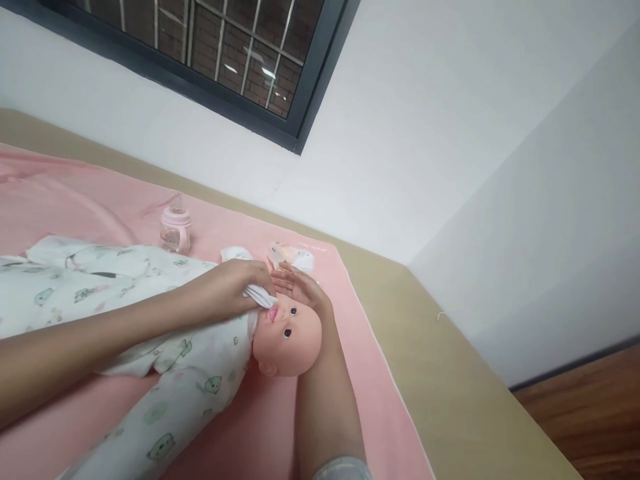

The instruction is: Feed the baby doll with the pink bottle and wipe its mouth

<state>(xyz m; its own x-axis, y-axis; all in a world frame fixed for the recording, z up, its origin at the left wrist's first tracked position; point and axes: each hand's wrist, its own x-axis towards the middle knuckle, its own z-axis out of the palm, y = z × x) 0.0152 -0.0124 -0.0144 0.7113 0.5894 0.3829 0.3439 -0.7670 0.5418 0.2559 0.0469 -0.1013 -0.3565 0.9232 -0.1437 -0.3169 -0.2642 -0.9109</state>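
A baby doll (300, 347) lies on its back, its bare head toward the right, dressed in white clothes (210, 353) with green animal prints. My left hand (235, 287) reaches in from the left and is closed on a folded white cloth (259, 295), whose tip touches the doll's face beside the mouth. Behind the doll's head, my right hand (303, 288) lies along its far cheek, fingers stretched out. That forearm passes around the crown of the head. Part of the cloth is hidden inside my left hand.
On the pink sheet (370, 400) stands a pink-topped baby bottle (176, 230) with a handle. Small pale printed fabric pieces (303, 259) lie beyond my right hand. The tan tabletop (425, 360) meets white walls below a barred window (240, 60).
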